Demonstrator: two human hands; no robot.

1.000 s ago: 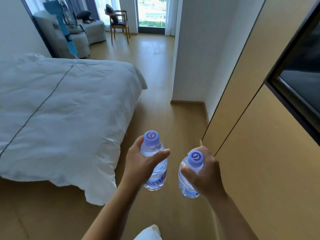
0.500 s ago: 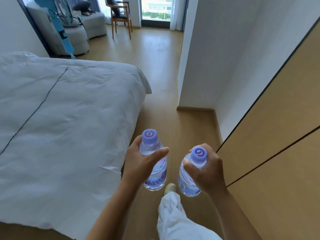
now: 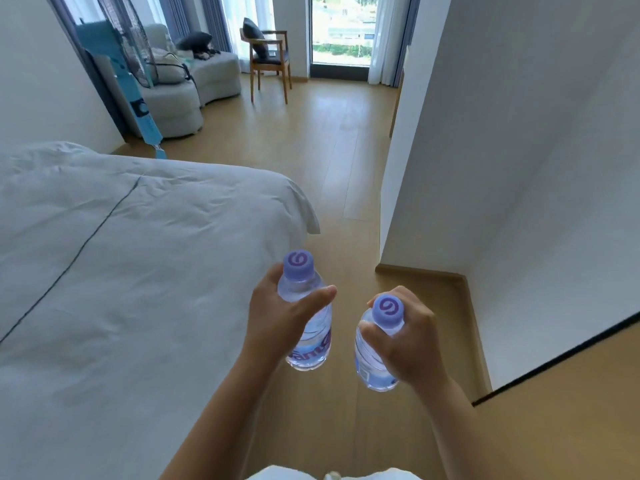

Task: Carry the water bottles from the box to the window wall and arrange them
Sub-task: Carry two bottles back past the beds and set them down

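My left hand (image 3: pixel 277 320) grips a clear water bottle (image 3: pixel 308 341) with a purple cap, upright, thumb across its shoulder. My right hand (image 3: pixel 408 344) holds a second clear bottle (image 3: pixel 369 362) of the same kind, tilted a little, fingers curled round its neck just under the cap. Both bottles hang in front of me above the wooden floor. The window wall (image 3: pixel 341 32) with a glass door is far ahead at the end of the room. The box is out of view.
A bed with a white duvet (image 3: pixel 121 271) fills the left. A white wall corner (image 3: pixel 391 202) and wooden panels (image 3: pixel 571 427) bound the right, leaving a floor passage (image 3: pixel 332 161). Ahead stand a wooden chair (image 3: pixel 268 60), a grey sofa (image 3: pixel 180 88) and a fan with a blue box (image 3: pixel 135 95).
The view has advanced along the passage beside the bed and lifted toward the window. Both hands keep the same grip on their bottles.
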